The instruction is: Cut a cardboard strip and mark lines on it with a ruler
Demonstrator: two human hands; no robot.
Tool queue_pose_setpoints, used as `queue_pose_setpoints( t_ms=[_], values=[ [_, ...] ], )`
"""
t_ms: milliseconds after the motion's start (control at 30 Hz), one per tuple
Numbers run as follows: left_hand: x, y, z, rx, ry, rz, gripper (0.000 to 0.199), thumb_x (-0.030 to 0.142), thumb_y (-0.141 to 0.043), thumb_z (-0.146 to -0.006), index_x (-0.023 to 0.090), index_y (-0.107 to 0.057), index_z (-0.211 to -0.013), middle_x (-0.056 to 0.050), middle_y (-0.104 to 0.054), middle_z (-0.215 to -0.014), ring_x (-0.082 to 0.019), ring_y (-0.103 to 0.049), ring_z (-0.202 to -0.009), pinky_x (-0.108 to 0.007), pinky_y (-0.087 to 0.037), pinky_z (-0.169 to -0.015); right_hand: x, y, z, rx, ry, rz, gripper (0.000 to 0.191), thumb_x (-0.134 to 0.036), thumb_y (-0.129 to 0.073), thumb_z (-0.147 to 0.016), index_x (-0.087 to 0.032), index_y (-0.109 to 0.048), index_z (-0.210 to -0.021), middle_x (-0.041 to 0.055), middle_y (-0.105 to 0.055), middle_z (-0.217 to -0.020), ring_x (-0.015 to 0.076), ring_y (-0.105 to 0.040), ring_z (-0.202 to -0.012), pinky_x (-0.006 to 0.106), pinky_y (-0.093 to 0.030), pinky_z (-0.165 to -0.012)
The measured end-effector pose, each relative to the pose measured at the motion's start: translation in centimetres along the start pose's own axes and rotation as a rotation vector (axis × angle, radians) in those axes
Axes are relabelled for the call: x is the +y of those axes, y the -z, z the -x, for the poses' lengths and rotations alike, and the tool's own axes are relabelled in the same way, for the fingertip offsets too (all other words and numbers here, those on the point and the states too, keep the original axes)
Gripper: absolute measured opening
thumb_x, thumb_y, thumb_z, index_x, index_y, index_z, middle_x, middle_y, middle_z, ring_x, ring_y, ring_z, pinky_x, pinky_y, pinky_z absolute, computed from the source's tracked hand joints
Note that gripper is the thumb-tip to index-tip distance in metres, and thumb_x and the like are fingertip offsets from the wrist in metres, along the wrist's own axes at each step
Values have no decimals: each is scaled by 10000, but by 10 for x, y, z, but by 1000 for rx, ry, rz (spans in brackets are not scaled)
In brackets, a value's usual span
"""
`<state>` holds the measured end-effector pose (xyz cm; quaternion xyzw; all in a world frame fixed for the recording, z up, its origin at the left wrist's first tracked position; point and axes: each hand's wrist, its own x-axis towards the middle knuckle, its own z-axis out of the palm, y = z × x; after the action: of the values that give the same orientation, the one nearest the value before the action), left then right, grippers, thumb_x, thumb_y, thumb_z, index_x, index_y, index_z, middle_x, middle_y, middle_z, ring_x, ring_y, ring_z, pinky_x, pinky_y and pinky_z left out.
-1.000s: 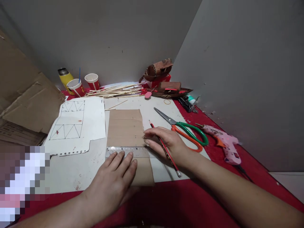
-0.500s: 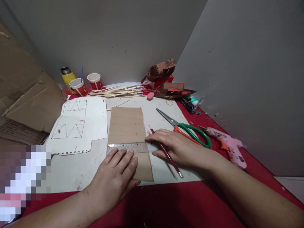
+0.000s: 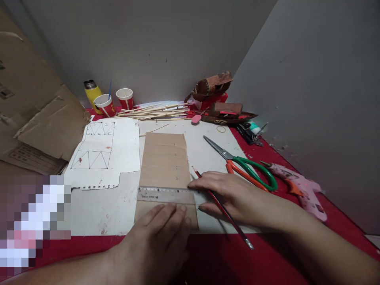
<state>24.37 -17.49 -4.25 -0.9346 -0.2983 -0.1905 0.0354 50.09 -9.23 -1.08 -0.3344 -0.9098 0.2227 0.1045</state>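
Left hand (image 3: 164, 241): flattish, gripping nothing, on cardboard (image 3: 163, 158) | right hand (image 3: 234, 194): half-curled round pencil (image 3: 227, 217) | ruler (image 3: 166, 196): across cardboard | risk: ruler could skew (left fingertips reach only its near edge) if nudged one-sidedly

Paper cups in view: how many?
2. One cup with a blue stick in it stands by the yellow bottle; the other cup stands right of it.

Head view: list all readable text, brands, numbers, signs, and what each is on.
No word or number reads reliably.
Ruler: printed lettering and an arrow-like mark, blurred; scale numbers too small.
Nearer red-and-white cup: gold marking, too blurred.
Cardboard box: printed panel, illegible.
Drawn sheet: tiny marks by the triangles, unreadable.
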Motion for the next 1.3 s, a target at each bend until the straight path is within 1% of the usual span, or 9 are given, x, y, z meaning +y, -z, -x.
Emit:
queue_pose_setpoints(
  t_ms=[167,300,433,633,833,967,1167,1233,1300],
  values=[
    [0,-10,1,-142,146,-72,585,430,-596,-928,86,-521,-1396,-191,-526,-1481,-336,-488,-1374,-455,-503,-1050,0,-1,-1,-29,1,-8,381,-152,-698,-847,-180,-639,-1222,101,-707,-1042,235,-666,-971,349,-523,-812],
    [1,-9,2,-212,150,-39,719,495,-654,-875,69,-486,-1428,-232,-485,-1501,-367,-458,-1397,-476,-500,-1057,1,0,0,-42,-2,-4,372,-144,-694,-841,-190,-648,-1207,93,-704,-998,230,-665,-943,335,-516,-779],
    [1,-7,2,-248,159,-31,764,529,-668,-859,61,-484,-1433,-257,-474,-1498,-394,-465,-1385,-498,-509,-1045,3,-2,1,-38,10,-5,376,-142,-691,-841,-200,-648,-1211,87,-700,-992,229,-661,-931,336,-512,-776],
    [-1,-9,2,-254,154,-43,759,580,-620,-879,52,-514,-1414,-246,-492,-1485,-396,-489,-1364,-489,-515,-1048,1,-3,1,-33,4,-23,376,-153,-694,-846,-208,-644,-1215,81,-694,-987,219,-658,-916,323,-508,-767],
    [0,-8,2,-244,159,-36,749,566,-623,-882,36,-526,-1403,-256,-503,-1469,-409,-514,-1338,-508,-521,-1039,1,-4,0,-32,14,-15,382,-144,-707,-832,-198,-647,-1206,78,-689,-977,219,-653,-904,326,-504,-769],
    [-2,-6,0,-292,169,12,743,553,-628,-883,51,-517,-1420,-243,-484,-1489,-411,-497,-1353,-518,-510,-1051,1,-2,-1,-36,7,-25,371,-154,-699,-843,-208,-654,-1207,77,-692,-970,216,-654,-900,319,-503,-759],
    [-9,-2,-2,-353,207,122,763,496,-646,-879,107,-432,-1500,-198,-423,-1548,-394,-468,-1383,-547,-496,-1052,-2,2,-1,-73,-27,-2,299,-220,-692,-867,-195,-684,-1164,87,-698,-943,221,-662,-862,319,-515,-722],
    [-10,-1,-4,-364,206,134,757,469,-647,-879,110,-422,-1506,-189,-425,-1549,-392,-477,-1376,-554,-497,-1047,1,1,-1,-34,-23,-30,323,-254,-686,-883,-197,-674,-1201,97,-715,-990,228,-676,-903,328,-530,-753],
    [-10,0,-5,-370,201,130,749,455,-649,-877,110,-426,-1502,-179,-430,-1549,-395,-483,-1369,-558,-500,-1040,4,-2,-1,68,-33,-92,334,-279,-627,-929,-197,-652,-1253,110,-726,-1076,231,-686,-967,342,-540,-809]
  ],
)
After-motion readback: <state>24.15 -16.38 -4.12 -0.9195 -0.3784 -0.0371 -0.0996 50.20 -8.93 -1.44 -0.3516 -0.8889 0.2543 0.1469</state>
